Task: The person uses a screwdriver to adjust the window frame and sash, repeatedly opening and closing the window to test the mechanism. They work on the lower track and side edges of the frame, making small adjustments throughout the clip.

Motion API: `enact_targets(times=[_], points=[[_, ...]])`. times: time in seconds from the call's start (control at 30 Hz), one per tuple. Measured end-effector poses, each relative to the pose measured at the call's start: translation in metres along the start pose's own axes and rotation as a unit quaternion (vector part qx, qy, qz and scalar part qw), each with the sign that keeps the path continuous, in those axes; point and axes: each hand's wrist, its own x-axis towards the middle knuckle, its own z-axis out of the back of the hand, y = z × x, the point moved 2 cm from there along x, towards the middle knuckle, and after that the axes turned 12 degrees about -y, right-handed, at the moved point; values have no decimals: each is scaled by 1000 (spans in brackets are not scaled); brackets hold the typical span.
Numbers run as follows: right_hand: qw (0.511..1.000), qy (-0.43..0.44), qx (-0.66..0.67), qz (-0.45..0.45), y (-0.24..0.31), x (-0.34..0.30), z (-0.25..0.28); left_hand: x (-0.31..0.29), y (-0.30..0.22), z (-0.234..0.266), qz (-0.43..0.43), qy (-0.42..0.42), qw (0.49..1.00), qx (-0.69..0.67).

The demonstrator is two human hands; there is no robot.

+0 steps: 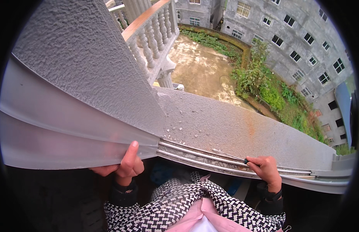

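Note:
My right hand (265,168) grips a screwdriver (229,156) by its dark handle. The thin metal shaft points left, lying over the white sliding-window track (202,156); its tip is near the sill's inner edge. My left hand (128,164) is at the lower edge of the pale window frame (71,127). One finger is raised against the frame and another stretches left along its edge, partly hidden. Nothing shows held in the left hand. Dark dirt lines the grooves of the track.
Outside the track runs a rough grey sill (226,120) with loose crumbs (180,128) and a rusty stain. A textured wall (86,58) rises at left. Beyond are a balustrade (152,34), a courtyard (202,62) far below, plants (264,92) and a grey building (291,34).

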Motion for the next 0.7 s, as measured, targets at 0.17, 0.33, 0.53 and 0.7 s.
enact_targets(times=[0.17,0.33,0.53,0.7], points=[[990,-31,121,-62,-5,-6,5,16,0,-8,28,-135,988,75],[996,4,79,-39,-14,-27,10,38,-6,1,79,-79,993,45],[992,-62,73,80,40,15,-63,39,-12,-4,121,-110,985,62],[985,-68,121,105,53,20,-67,38,-17,-8,166,-124,977,44]])
